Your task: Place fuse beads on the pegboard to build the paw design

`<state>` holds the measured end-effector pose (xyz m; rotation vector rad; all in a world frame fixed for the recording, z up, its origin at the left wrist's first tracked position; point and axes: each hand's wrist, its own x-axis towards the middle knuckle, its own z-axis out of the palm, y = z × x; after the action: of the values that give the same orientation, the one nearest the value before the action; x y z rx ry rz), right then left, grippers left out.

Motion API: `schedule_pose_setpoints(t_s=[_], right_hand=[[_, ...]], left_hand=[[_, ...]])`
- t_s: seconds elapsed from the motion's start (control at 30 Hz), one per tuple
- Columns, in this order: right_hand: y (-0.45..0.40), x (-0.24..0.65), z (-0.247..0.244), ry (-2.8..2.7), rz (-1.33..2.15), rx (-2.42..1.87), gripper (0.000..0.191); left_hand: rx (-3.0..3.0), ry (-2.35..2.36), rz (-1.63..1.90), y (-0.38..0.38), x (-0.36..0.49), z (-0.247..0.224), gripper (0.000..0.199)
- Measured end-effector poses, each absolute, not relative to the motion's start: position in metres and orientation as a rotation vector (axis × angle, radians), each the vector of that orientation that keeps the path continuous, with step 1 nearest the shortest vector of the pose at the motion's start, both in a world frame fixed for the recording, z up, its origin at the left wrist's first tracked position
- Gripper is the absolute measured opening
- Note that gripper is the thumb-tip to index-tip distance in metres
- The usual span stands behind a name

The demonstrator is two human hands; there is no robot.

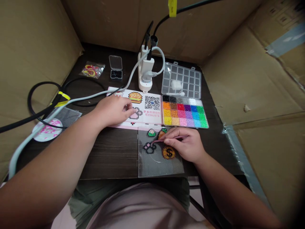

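Two hands are on a dark wood-grain counter (pixel 107 157), and the spot that matters is the clear pegboard (pixel 162 168) near the front edge. The right hand (pixel 187 144) is much the nearer one: its fingers (pixel 173 135) are pinched closed around slim pink tweezers (pixel 172 138), whose long axis runs almost level across the view, tips pointing left. Those tips end over the board, between a paw-print bead design (pixel 149 148) and an orange bead shape (pixel 161 134), with a round bead coin (pixel 168 152) showing a dollar sign just below. Can't swear there's a bead in the tips, since that bit is too small to make out. The left hand (pixel 111 111) sits farther from the board, its fingers (pixel 128 110) open and lying flat on a printed pattern card (pixel 156 119) with a burger (pixel 135 97), a paw (pixel 135 113) and a QR code (pixel 152 102) on it. The Chinese line under the code reads 更多模板教程 / 可扫码观看, roughly "more templates and tutorials, scan to watch". Just right of the card is a colour-sorted bead tray (pixel 185 112), with a clear compartment box (pixel 181 79) behind it.
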<state>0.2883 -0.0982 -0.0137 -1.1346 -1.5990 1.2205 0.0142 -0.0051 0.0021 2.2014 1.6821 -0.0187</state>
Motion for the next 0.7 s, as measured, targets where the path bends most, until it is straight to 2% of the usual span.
schedule_pose_setpoints(t_s=[0.43, 0.7], right_hand=[[-0.0974, 0.2879, -0.0122, -1.616, 1.223, -1.141, 0.026], [-0.0973, 0.2889, -0.0137, -1.616, 1.215, -1.128, 0.020]], left_hand=[[2.180, 1.688, -0.012, -0.0059, 0.0149, 0.0043, 0.036], [2.179, 1.687, -0.032, -0.0059, 0.0146, 0.0045, 0.038]])
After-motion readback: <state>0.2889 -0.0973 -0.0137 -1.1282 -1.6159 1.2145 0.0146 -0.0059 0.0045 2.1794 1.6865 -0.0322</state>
